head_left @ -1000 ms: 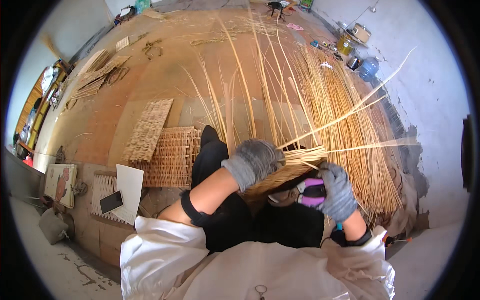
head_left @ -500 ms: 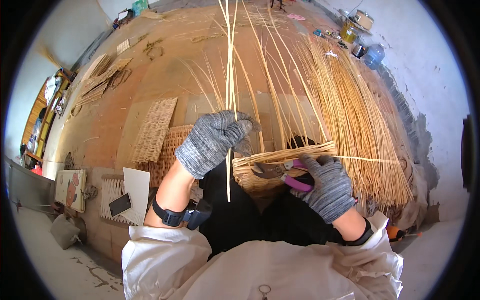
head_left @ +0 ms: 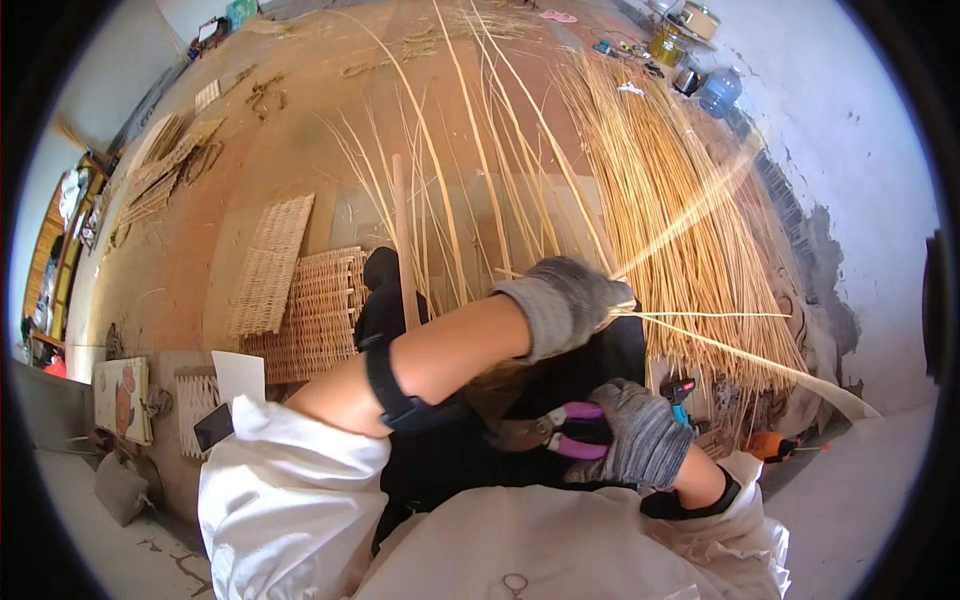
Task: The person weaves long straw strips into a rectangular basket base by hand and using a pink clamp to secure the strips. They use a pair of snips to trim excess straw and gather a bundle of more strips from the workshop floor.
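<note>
My left hand (head_left: 566,300), in a grey glove, reaches across to the right and grips a thin pale cane strand (head_left: 700,200) that runs up and right over the pile. My right hand (head_left: 640,432), also gloved, is closed on pink-handled cutters (head_left: 555,434) held low over my dark trousers. Upright cane stakes (head_left: 440,190) of the piece on my lap rise in front of me; the woven part is mostly hidden behind my left forearm.
A thick bundle of cane (head_left: 680,200) lies on the floor to the right, along a grey wall. Woven mats (head_left: 270,262) lie at left with a phone (head_left: 213,427) and a white sheet (head_left: 238,375). A water jug (head_left: 720,90) stands far right.
My left hand has swung from the middle stakes over to the right and now pulls a strand there. The right hand with the cutters has dropped lower.
</note>
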### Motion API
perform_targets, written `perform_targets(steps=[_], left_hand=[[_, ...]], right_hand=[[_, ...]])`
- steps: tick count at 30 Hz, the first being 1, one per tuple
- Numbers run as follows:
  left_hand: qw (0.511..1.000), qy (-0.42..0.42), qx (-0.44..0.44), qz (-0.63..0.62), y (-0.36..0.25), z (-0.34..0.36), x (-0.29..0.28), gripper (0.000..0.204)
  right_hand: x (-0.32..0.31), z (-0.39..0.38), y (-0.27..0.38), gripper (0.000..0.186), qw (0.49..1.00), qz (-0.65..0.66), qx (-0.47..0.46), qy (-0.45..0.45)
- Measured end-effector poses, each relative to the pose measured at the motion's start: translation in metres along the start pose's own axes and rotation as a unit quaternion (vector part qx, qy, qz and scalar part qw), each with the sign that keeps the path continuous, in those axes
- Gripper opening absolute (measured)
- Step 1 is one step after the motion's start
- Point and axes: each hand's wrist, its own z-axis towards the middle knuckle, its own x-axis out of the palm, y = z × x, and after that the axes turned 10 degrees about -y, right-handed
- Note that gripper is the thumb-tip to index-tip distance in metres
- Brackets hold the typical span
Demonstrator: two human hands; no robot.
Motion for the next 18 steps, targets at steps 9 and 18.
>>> perform_targets(steps=[9, 18], left_hand=[[0.976, 0.008, 0.017, -0.217, 0.021, -0.008, -0.036, 0.029], [0.848, -0.267, -0.13, -0.44, 0.023, -0.05, -0.03, 0.025]], right_hand=[[-0.007, -0.008, -0.022, 0.081, 0.96, -0.077, 0.177, -0.203], [-0.014, 0.024, -0.008, 0.051, 0.946, -0.189, 0.183, -0.189]])
